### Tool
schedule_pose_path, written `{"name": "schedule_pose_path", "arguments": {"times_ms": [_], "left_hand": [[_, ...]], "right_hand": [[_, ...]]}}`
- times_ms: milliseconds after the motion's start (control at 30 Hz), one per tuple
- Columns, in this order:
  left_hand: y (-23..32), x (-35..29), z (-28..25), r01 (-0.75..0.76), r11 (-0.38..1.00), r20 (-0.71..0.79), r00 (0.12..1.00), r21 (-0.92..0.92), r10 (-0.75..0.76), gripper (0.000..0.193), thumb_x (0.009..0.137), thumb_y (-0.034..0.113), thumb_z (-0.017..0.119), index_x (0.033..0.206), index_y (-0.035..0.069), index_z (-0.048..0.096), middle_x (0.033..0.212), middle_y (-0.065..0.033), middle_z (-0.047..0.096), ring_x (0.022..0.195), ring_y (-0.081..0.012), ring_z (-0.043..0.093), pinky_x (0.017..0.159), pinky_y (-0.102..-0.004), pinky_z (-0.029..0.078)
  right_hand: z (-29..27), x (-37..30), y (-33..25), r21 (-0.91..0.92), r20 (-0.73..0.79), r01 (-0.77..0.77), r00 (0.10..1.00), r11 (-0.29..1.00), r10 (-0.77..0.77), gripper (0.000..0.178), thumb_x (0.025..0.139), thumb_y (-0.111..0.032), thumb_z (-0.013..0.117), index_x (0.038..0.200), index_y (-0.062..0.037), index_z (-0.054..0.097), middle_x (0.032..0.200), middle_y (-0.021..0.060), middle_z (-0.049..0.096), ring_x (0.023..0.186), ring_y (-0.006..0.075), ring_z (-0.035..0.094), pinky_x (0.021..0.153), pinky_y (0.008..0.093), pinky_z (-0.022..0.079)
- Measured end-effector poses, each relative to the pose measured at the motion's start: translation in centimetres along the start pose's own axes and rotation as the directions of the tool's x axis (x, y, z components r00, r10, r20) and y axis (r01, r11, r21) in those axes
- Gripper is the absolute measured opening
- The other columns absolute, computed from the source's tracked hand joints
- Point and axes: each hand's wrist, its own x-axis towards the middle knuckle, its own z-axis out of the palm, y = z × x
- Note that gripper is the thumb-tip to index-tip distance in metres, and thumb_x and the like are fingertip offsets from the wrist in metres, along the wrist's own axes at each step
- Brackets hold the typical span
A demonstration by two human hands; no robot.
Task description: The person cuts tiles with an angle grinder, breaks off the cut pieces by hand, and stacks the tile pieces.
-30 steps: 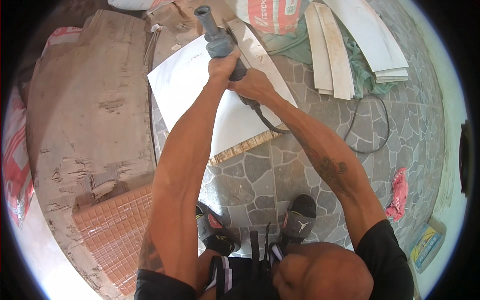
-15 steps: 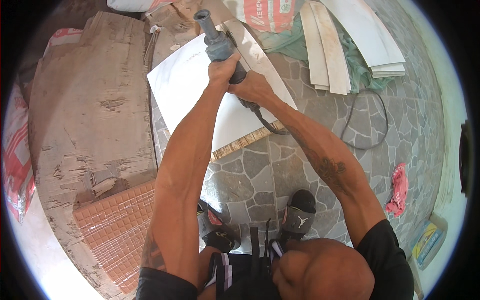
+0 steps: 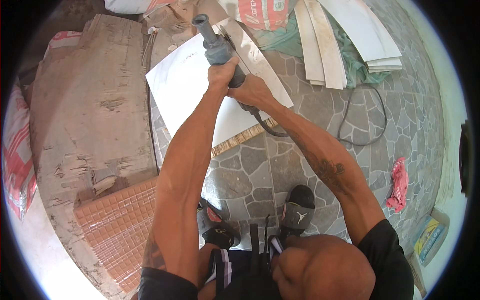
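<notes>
Both my hands are wrapped around a dark grey angle grinder, held over a large white tile. My left hand closes on its body just behind the head. Right behind it, my right hand grips the rear part, where the black cord comes out. A side handle sticks out at the far left of the tool, with no hand on it. The thin disc shows edge-on at the head's right side, near the strip along the tile's right edge. Whether it touches the tile I cannot tell.
A worn wooden board and brown gridded tiles lie to the left. Cut tile strips, larger white pieces and green netting sit at the far right. The cord loops over the stone-patterned floor near a pink cloth.
The grinder has tilted slightly and its side handle has come a little nearer and left; more of the disc shows. Both hands keep their grip. The whole view has shifted a little.
</notes>
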Motion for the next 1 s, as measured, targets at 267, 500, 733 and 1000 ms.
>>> {"name": "schedule_pose_path", "arguments": {"times_ms": [267,500,733,1000], "left_hand": [[-0.9,-0.4,0.3,-0.022,1.000,-0.035,0.999,-0.005,0.022,0.070,0.068,0.041,0.079,0.109,-0.014,0.066,0.111,-0.0224,0.069,0.103,-0.0293,0.067,0.089,-0.0370,0.051],[-0.9,-2.2,0.7,0.008,0.999,-0.040,0.999,0.048,-0.006,0.071,0.068,0.043,0.078,0.109,-0.014,0.067,0.112,-0.0229,0.069,0.104,-0.0298,0.067,0.089,-0.0372,0.051],[-1.5,-2.8,0.6,-0.017,0.997,-0.049,0.999,0.079,0.021,0.070,0.072,0.041,0.079,0.112,-0.014,0.064,0.108,-0.0189,0.068,0.096,-0.0263,0.066,0.084,-0.0370,0.052],[-1.8,-3.9,0.9,-0.008,0.999,-0.038,0.999,0.044,0.010,0.070,0.069,0.042,0.077,0.109,-0.014,0.066,0.112,-0.0234,0.069,0.104,-0.0302,0.067,0.090,-0.0374,0.051]], "right_hand": [[0.4,-0.8,0.5,-0.011,-0.045,0.004,0.999,1.000,-0.005,0.064,0.063,-0.056,0.081,0.088,0.0020,0.071,0.084,0.0167,0.072,0.081,0.0296,0.073,0.070,0.0384,0.056],[0.1,-1.9,1.1,-0.015,-0.020,-0.006,1.000,1.000,0.005,0.063,0.063,-0.054,0.080,0.090,0.0027,0.071,0.085,0.0177,0.073,0.083,0.0304,0.073,0.072,0.0393,0.056],[0.4,-2.7,1.4,-0.032,-0.032,0.002,0.999,0.999,-0.003,0.066,0.062,-0.055,0.080,0.093,0.0034,0.071,0.087,0.0185,0.073,0.086,0.0323,0.073,0.073,0.0403,0.056],[0.6,-3.5,2.3,0.005,-0.038,0.005,0.999,1.000,-0.005,0.066,0.063,-0.056,0.081,0.090,0.0041,0.071,0.088,0.0201,0.072,0.087,0.0335,0.073,0.074,0.0408,0.056]]}}
